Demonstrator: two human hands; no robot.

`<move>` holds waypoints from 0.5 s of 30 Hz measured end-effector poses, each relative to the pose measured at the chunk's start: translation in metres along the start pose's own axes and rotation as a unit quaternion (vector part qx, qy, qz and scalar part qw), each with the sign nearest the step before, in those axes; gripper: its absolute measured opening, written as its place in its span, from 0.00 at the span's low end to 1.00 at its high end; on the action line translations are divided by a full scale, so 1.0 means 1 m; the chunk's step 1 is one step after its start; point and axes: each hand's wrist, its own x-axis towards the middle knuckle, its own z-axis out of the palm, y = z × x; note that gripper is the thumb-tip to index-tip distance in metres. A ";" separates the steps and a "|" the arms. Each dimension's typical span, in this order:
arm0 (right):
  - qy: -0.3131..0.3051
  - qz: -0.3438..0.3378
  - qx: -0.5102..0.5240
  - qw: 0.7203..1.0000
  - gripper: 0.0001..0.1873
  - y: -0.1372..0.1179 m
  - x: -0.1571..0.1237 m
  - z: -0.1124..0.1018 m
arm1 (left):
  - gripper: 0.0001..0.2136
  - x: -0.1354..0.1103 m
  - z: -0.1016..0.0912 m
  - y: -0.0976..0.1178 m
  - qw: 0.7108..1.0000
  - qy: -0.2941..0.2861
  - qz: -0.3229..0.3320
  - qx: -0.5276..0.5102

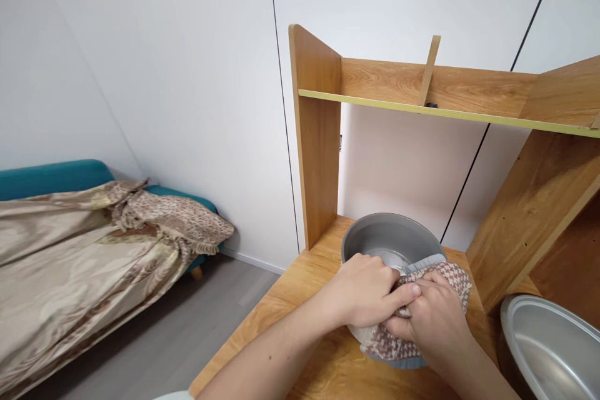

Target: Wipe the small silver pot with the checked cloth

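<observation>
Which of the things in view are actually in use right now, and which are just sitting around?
In use: left hand, right hand, patterned cloth, grey pot, all on the wooden desk.

Lying about: metal bowl at right, desk shelf, teal sofa under a beige blanket.

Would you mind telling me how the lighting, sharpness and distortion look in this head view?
Head view: soft, even light with faint shadows; a mild sheen inside the grey pot and the metal bowl; both hands, left hand and right hand, are sharp; wide-angle distortion slants the wall lines and the wooden shelf.
</observation>
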 end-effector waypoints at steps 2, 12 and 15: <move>0.005 0.004 0.001 1.000 0.12 -0.003 0.000 0.001 | 0.37 0.000 0.000 0.000 1.000 0.003 0.004 -0.008; 0.035 0.032 0.025 0.999 0.11 -0.015 0.003 0.003 | 0.34 -0.001 -0.005 -0.003 1.000 -0.007 0.020 -0.005; 0.023 0.035 0.038 0.998 0.08 -0.015 0.004 0.002 | 0.34 -0.001 -0.005 -0.004 1.000 -0.015 0.022 -0.007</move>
